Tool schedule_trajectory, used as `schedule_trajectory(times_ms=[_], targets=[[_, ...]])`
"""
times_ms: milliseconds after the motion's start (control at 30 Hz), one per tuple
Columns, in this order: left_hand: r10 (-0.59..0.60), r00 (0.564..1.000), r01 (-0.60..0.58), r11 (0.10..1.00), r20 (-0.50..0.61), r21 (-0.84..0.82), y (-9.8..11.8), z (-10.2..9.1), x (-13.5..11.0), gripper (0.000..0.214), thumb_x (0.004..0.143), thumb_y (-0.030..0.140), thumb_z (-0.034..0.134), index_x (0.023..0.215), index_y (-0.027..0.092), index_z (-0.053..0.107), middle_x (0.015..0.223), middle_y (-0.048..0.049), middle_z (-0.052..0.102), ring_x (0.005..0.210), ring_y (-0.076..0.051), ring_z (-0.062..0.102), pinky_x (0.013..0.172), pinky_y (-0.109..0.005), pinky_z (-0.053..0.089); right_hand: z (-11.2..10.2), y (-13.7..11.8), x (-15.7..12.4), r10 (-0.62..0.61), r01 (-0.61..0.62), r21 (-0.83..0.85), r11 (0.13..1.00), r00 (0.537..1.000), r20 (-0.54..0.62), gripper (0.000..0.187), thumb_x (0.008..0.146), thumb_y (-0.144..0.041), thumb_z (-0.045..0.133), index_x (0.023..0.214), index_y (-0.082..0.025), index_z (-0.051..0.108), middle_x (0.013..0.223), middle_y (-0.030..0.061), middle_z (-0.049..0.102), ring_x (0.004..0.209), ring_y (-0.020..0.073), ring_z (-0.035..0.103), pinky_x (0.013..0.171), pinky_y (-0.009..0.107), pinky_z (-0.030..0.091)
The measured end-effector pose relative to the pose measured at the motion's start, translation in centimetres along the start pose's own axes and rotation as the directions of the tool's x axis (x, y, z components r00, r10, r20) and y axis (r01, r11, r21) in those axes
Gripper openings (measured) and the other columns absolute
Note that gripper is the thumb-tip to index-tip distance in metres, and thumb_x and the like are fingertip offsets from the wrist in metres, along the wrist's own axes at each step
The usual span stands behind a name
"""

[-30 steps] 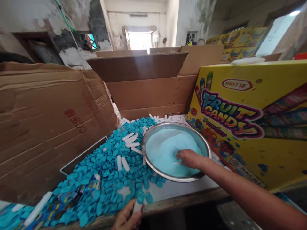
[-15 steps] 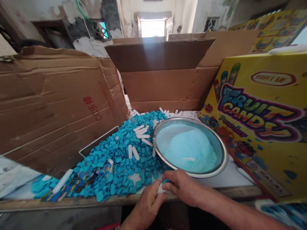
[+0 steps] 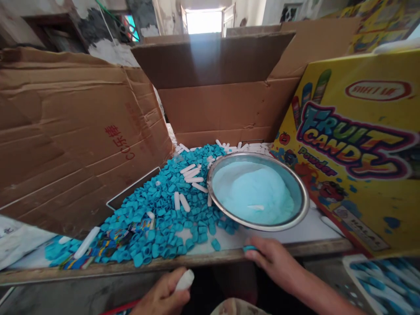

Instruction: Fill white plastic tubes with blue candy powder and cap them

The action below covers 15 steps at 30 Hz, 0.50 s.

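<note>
My left hand (image 3: 166,292) is closed around a white plastic tube (image 3: 185,280), low in front of the table edge. To its right, my right hand (image 3: 274,260) pinches a blue cap (image 3: 250,248) between thumb and fingers, just short of the steel bowl. That bowl (image 3: 210,191) holds a mound of pale blue powder (image 3: 259,188) with a small white piece lying on it. Left of the bowl spreads a heap of loose blue caps (image 3: 164,223), with several white tubes (image 3: 193,180) lying on top.
Cardboard walls (image 3: 216,109) stand behind the heap, and a brown carton (image 3: 65,144) rises at the left. A yellow candy box (image 3: 354,131) stands right of the bowl. At lower right a white tray (image 3: 352,273) holds blue-and-white tubes. Printed wrappers (image 3: 114,240) lie among the caps.
My hands have come apart: the left moved down and left with the white tube, the right moved right with the blue cap. The view has tilted slightly downward.
</note>
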State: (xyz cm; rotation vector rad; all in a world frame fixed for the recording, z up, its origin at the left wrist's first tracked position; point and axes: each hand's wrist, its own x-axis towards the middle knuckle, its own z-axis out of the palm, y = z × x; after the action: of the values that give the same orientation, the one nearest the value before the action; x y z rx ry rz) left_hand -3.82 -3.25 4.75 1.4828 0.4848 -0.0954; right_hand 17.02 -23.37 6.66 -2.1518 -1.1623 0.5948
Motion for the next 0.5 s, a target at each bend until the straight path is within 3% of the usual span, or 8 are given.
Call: schedule_trajectory(times_ms=[67,133,267,367,500], targets=[[0.043,0.997,-0.048,0.996,0.069,0.075,1.6,0.6,1.1,0.026,0.067,0.042,0.064,0.068,0.018,0.053,0.058,0.0047,0.040,0.052,-0.010,0.034,0.046,-0.019,0.025,1.4,0.6,1.5,-0.022,0.034,-0.271,0.962,0.999,0.044,0.016,0.081,-0.021,0.044,0.082,-0.016,0.059,0.077,0.0077,0.065,0.072,0.0203,0.059,0.064,0.027,0.042],[0.104,0.994,-0.110,0.979,0.044,0.169,2.8,1.8,2.4,0.020,0.064,0.034,0.063,0.068,0.018,0.051,0.061,0.0045,0.041,0.056,-0.011,0.035,0.050,-0.020,0.027,3.2,0.8,3.0,-0.048,0.066,-0.446,0.893,0.998,0.051,0.021,0.082,-0.014,0.042,0.092,-0.015,0.060,0.084,0.0105,0.066,0.077,0.0224,0.061,0.066,0.029,0.043],[0.117,0.993,-0.120,0.946,0.026,0.302,3.1,3.8,4.2,0.010,0.066,0.023,0.057,0.072,0.016,0.052,0.064,0.0042,0.043,0.061,-0.012,0.038,0.055,-0.021,0.030,5.0,0.7,4.7,0.000,0.059,-0.593,0.803,0.995,0.100,0.030,0.077,-0.003,0.042,0.098,-0.013,0.061,0.085,0.0133,0.067,0.076,0.0241,0.064,0.064,0.030,0.046],[0.169,0.985,-0.168,0.913,0.031,0.371,2.4,4.3,5.0,0.011,0.069,0.026,0.057,0.071,0.016,0.051,0.065,0.0043,0.043,0.063,-0.013,0.039,0.056,-0.021,0.030,4.7,0.5,3.9,-0.008,0.039,-0.534,0.844,0.998,0.060,0.032,0.080,-0.008,0.043,0.108,-0.009,0.057,0.087,0.0164,0.067,0.078,0.0267,0.064,0.066,0.033,0.048],[0.223,0.969,-0.248,0.888,0.109,0.387,1.9,4.9,5.7,0.016,0.074,0.031,0.056,0.071,0.016,0.052,0.064,0.0047,0.044,0.062,-0.012,0.039,0.056,-0.022,0.029,3.6,-0.5,1.0,-0.161,0.147,-0.133,0.980,0.982,-0.100,0.033,0.088,-0.024,0.037,0.117,-0.014,0.051,0.101,0.0128,0.065,0.090,0.0216,0.061,0.077,0.032,0.046]])
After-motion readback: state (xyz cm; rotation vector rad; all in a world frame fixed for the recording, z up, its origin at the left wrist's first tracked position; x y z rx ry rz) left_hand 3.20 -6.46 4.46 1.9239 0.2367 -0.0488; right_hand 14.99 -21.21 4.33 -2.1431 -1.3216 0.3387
